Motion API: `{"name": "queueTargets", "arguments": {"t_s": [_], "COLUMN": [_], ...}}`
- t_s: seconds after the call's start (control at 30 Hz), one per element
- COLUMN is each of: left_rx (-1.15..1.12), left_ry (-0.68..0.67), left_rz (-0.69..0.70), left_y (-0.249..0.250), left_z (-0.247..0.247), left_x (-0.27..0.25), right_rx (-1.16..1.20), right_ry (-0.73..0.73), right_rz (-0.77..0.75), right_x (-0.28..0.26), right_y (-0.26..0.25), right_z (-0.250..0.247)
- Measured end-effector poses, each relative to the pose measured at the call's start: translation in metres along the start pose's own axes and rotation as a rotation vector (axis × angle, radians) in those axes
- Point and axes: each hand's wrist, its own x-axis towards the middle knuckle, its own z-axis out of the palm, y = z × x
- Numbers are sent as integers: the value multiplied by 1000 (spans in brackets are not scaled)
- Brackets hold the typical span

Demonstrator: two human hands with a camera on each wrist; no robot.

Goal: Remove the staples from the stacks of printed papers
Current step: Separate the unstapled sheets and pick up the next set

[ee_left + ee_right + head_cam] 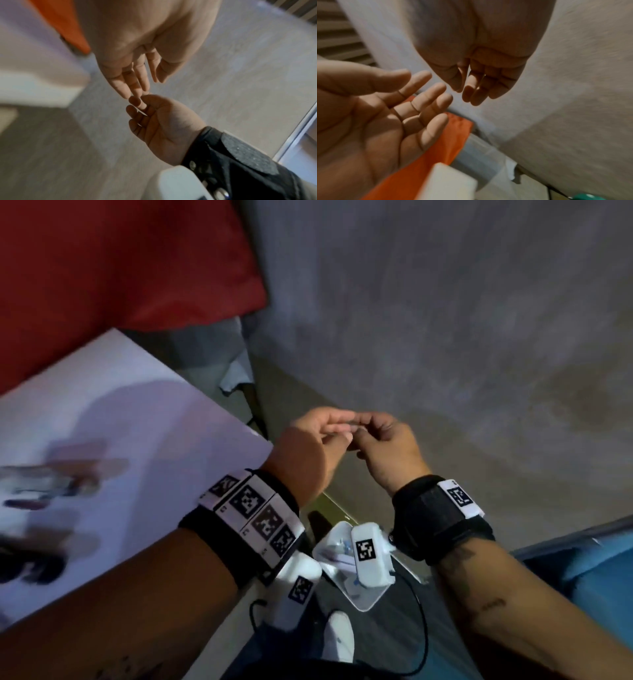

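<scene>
A white printed sheet, its print blurred, lies on the table at the left. Both hands hover to its right, off the table edge and above the grey floor. My left hand is held flat with straight fingers, palm up in the right wrist view. My right hand has curled fingers, and its thumb tip meets its forefinger right at the left fingertips. No staple or tool shows between any fingers; anything that small is lost in the blur.
A red cloth covers the surface behind the sheet. A small white tray with bluish bits sits below the wrists. Something blue fills the lower right. Grey floor spreads beyond the hands.
</scene>
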Motion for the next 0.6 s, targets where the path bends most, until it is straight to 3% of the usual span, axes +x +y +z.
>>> {"name": "queueTargets", "arguments": {"t_s": [0.13,0.27,0.6], "left_rx": [27,111,143], "left_ry": [192,374,736], "left_rz": [65,46,-109], "left_y": [27,34,-16], "left_z": [-72,-140,-274], "left_x": [-29,-69,-190], "right_rx": [18,-2,-111], "right_ry": [-110,-258,-642], "right_rz": [-119,-181,-274], "right_x": [-9,-25,-106], "right_y": [-53,-85,-115], "right_z": [56,121,289]}}
